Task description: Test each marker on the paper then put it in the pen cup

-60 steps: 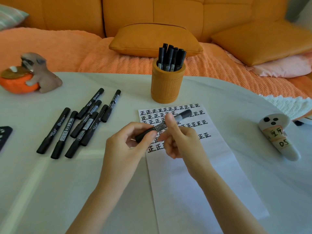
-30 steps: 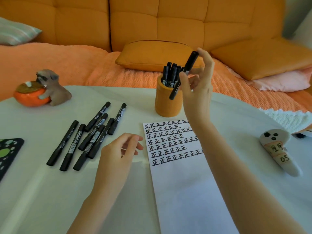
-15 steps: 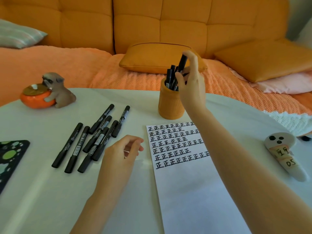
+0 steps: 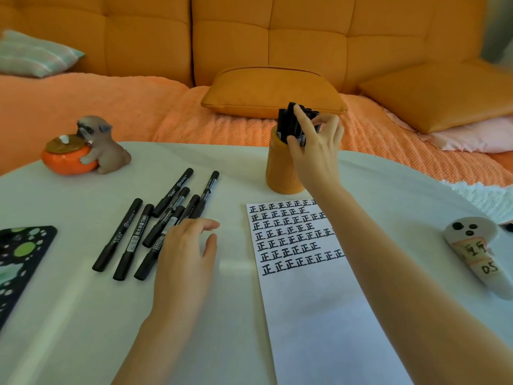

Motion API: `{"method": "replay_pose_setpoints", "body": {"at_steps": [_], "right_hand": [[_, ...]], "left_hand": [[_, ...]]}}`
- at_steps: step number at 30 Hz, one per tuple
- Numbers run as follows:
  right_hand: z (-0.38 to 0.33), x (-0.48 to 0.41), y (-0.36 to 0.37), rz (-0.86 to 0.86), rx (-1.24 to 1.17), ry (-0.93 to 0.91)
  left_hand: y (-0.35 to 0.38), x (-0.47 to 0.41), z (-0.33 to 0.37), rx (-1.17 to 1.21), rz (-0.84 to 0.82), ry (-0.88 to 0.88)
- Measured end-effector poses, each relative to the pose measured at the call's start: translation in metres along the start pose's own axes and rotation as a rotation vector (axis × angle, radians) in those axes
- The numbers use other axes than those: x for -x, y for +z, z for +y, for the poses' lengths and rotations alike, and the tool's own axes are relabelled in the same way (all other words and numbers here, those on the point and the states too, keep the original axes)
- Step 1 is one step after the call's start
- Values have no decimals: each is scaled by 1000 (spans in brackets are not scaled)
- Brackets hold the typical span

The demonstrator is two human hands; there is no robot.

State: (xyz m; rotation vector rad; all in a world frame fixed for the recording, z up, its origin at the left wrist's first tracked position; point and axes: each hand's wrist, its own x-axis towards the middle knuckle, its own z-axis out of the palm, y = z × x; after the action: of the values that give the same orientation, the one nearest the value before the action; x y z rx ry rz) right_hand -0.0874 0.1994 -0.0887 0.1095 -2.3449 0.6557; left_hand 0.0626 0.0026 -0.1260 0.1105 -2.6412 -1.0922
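Reaching across the top of the paper (image 4: pixel 305 301) with the right hand (image 4: pixel 316 154) to the pen cup (image 4: pixel 280 173), set on the desk (image 4: pixel 69 315) just beyond the sheet, presumably for a short trip from writing to dropping. Forefinger tip against the cap of the tallest marker (image 4: pixel 288 120), thumb lower against the barrels, other fingers bent round the far side of the bunch (image 4: pixel 310 114). Cannot tell whether pinching that marker or merely touching it. Judged as the end of the drop-in: marker upright inside the cup among the tested ones.

Left hand (image 4: pixel 186 245) palm down, fingers loose and apart, gripping nothing, over the near ends of the loose markers (image 4: pixel 119 234). Likely poised for picking the next. Markers laid out left of the paper, well apart from the cup, probably to keep untested from tested.

Counted:
- one cup
- one sheet with seven rows of test marks (image 4: pixel 286 237), right ends hidden behind the forearm (image 4: pixel 374 245)
- seven loose markers, a few partly covered by the left hand
- bunch in the cup too crowded and hidden to count
- one dog figure (image 4: pixel 102 145) hugging one orange bowl (image 4: pixel 66 162)
- one pale toy (image 4: pixel 477 245) with a written label, at the right
- one dark spotted pad (image 4: pixel 19 251) at the left edge
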Motion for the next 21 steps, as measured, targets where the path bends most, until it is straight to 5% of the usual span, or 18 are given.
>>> {"method": "replay_pose_setpoints", "body": {"at_steps": [21], "right_hand": [[-31,123,-87,-159,-397,109]], "left_hand": [[-6,-2,-10,-205,19,-137]]}}
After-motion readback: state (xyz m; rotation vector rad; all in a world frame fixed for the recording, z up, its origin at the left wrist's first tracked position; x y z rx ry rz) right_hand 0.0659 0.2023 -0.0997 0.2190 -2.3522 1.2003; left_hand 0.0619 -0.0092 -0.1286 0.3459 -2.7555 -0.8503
